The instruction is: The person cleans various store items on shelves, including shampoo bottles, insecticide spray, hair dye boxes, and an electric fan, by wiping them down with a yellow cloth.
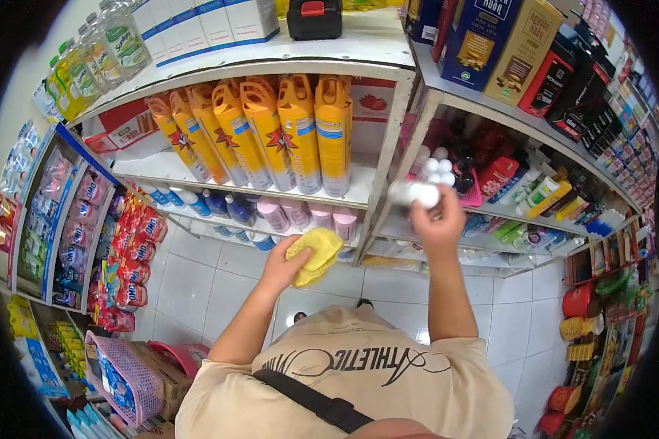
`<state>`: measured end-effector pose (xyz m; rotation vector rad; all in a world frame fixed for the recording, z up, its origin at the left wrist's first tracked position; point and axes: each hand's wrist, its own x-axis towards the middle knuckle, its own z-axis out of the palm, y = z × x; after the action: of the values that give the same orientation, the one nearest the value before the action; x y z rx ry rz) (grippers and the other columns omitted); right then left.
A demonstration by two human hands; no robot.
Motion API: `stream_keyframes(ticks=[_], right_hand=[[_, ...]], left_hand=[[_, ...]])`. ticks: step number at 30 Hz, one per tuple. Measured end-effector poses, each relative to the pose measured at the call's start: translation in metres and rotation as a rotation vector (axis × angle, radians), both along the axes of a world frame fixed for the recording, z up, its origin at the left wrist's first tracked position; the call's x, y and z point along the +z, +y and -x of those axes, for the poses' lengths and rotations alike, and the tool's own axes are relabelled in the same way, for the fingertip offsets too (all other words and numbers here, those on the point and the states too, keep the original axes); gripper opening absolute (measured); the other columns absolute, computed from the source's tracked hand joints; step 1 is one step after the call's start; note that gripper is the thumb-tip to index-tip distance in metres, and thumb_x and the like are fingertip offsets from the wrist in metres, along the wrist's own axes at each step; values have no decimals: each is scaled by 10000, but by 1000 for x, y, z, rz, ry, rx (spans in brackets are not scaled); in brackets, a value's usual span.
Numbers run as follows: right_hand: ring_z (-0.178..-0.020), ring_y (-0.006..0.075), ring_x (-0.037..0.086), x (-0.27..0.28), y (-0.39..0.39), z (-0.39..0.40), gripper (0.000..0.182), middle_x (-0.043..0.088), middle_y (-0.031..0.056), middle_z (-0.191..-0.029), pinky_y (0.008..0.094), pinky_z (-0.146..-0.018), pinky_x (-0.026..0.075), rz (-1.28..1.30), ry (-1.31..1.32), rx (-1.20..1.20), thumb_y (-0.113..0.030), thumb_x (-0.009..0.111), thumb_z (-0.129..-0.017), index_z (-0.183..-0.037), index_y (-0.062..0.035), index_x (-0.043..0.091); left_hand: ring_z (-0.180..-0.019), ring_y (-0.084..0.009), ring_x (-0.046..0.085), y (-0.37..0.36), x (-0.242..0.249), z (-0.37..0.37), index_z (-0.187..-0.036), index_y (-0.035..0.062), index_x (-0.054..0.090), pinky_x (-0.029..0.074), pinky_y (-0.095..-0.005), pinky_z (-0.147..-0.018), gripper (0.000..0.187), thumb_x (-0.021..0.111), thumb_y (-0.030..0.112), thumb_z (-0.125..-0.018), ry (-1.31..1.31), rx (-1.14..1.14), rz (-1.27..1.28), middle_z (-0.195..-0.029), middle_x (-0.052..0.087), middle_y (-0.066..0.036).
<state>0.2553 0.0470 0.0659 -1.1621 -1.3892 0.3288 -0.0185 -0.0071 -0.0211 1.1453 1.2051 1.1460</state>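
My left hand (280, 265) is closed on a folded yellow cloth (316, 257), held in front of the shelves at waist height. My right hand (441, 219) grips a small white bottle with a rounded cap (422, 194); part of it is smeared by motion and its label cannot be read. Just behind that hand, several similar white-capped bottles (439, 172) stand close together on the right shelf, beside a pink basket (474, 190).
Tall yellow spray cans (293, 139) line the middle shelf, with pink-capped containers (298, 214) below. Boxes (483, 36) stand on top at right. Red detergent packs (135, 256) hang at left. A pink basket with goods (135, 377) is behind me on the left, above tiled floor (190, 282).
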Motion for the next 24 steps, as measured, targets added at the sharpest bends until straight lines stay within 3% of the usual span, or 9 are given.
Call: stream_keyframes(ticks=[1, 5, 6, 9, 10, 13, 16, 19, 24], right_hand=[[-652, 120, 563, 8, 10, -8, 377, 606, 83, -772, 243, -583, 453, -39, 35, -73, -141, 703, -668, -970, 13, 539], [-678, 245, 601, 28, 56, -39, 389, 606, 127, -773, 326, -619, 467, 33, -316, -302, -229, 667, -700, -1015, -30, 552], [-703, 299, 602, 37, 63, -39, 362, 608, 155, -787, 372, -621, 465, 110, -349, -308, -280, 648, -711, -960, -32, 559], [-731, 331, 598, 51, 92, -40, 325, 609, 173, -816, 398, -632, 467, 300, -599, -318, -299, 627, -726, -912, -42, 558], [-762, 362, 589, 41, 110, -45, 301, 606, 188, -851, 429, -661, 470, 242, -736, -358, -305, 601, -739, -886, -48, 547], [-859, 350, 592, 32, 147, -46, 304, 603, 192, -949, 425, -729, 481, 303, -877, -295, -288, 557, -767, -965, -57, 557], [-979, 340, 566, 21, 186, -44, 351, 563, 187, -1094, 426, -778, 480, 554, -911, -292, -290, 518, -791, -1071, -80, 551], [-1119, 334, 480, 24, 197, -37, 393, 485, 160, -1232, 438, -902, 414, 768, -940, -219, -263, 480, -817, -1170, -93, 516], [-1121, 340, 472, 9, 211, -41, 436, 484, 178, -1223, 437, -923, 389, 781, -1031, -219, -290, 474, -817, -1200, -85, 482]], left_hand=[[-858, -170, 582, 1, 3, 1, -1020, 5, 566, 461, -277, -739, 284, 627, 153, -785, 114, -28, -32, -932, 611, -89], [-861, -255, 559, 1, 10, 8, -891, 21, 628, 438, -343, -775, 243, 646, 217, -749, 661, -210, -183, -876, 600, -125], [-867, -281, 549, 2, 10, 9, -860, 26, 640, 430, -361, -788, 238, 650, 231, -739, 821, -274, -228, -872, 592, -138], [-900, -330, 511, -4, 7, 1, -779, 30, 649, 412, -400, -814, 203, 640, 226, -727, 962, -330, -283, -918, 568, -164], [-917, -334, 509, -6, 3, 1, -809, 34, 644, 416, -397, -811, 198, 635, 215, -727, 940, -341, -320, -938, 561, -169], [-948, -342, 511, -8, -10, 0, -901, 43, 617, 426, -386, -801, 222, 621, 177, -724, 873, -361, -396, -977, 547, -171], [-936, -343, 526, -11, -9, -1, -992, 46, 571, 435, -375, -786, 292, 607, 157, -724, 829, -371, -352, -969, 553, -158], [-906, -340, 549, -15, 3, -3, -1041, 54, 546, 446, -383, -761, 322, 587, 189, -752, 859, -374, -230, -954, 577, -164], [-832, -347, 572, -18, 3, 4, -1026, 49, 556, 455, -401, -723, 314, 559, 254, -789, 888, -312, -178, -903, 608, -174]])
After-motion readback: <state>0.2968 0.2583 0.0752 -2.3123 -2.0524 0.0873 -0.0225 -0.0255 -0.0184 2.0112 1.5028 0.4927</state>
